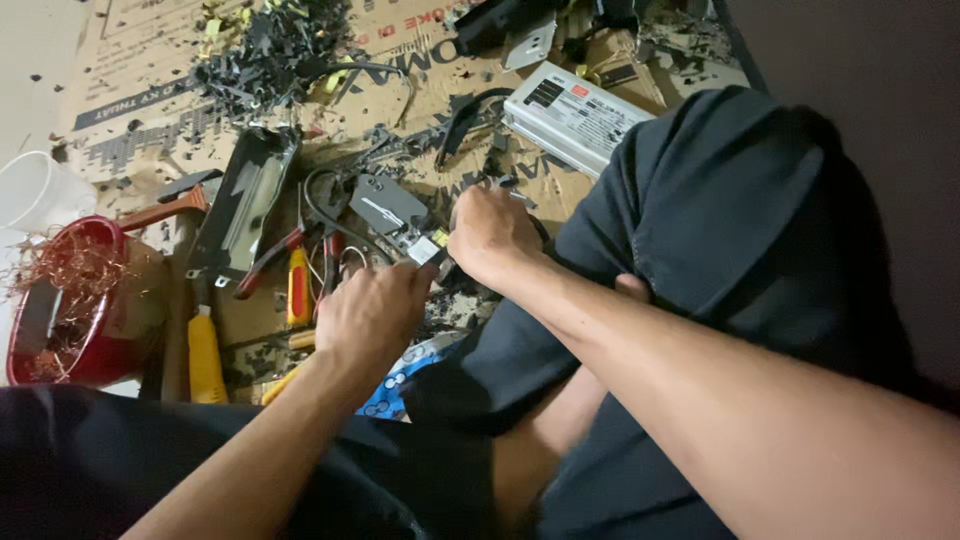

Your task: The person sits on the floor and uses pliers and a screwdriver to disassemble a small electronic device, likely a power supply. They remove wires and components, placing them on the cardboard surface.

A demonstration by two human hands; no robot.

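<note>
Hands (430,275) close together over part (425,248)

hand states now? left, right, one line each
Left hand: fingers closed on the small electronic part beside the grey plate.
Right hand: fist closed on a tool, mostly hidden; kind cannot be told.

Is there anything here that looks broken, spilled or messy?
Yes. Black plastic scraps lie scattered in a heap over the cardboard sheet, and tangled copper wire spills over the red bowl. Both hands work on a small stripped part.
</note>
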